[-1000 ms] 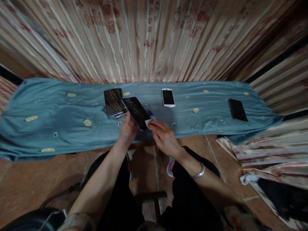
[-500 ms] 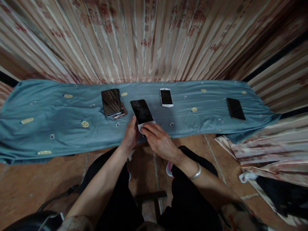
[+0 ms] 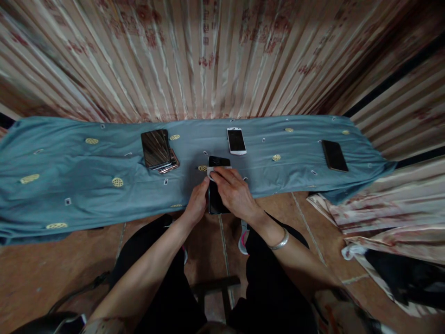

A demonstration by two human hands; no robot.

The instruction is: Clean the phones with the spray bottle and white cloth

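A black phone (image 3: 215, 199) is held in front of the person at the near edge of the table, its top end pointing toward the curtain and its lower end reaching past the edge, over the floor as seen from above. The left hand (image 3: 197, 202) grips it along its left side. The right hand (image 3: 237, 192) pinches a white cloth (image 3: 210, 170) and lays it across the upper part of the screen. Beyond the phone and slightly right, a white phone (image 3: 237, 140) lies face up. To the left sits a stack of dark devices (image 3: 155, 149), with a pinkish metallic one (image 3: 174, 160) jutting out underneath. Well to the right lies another dark phone (image 3: 334, 156). A blue patterned cover (image 3: 83, 162) drapes the table; behind it hangs a pleated curtain (image 3: 187, 69). A silvery bracelet (image 3: 280, 240) circles the right wrist.
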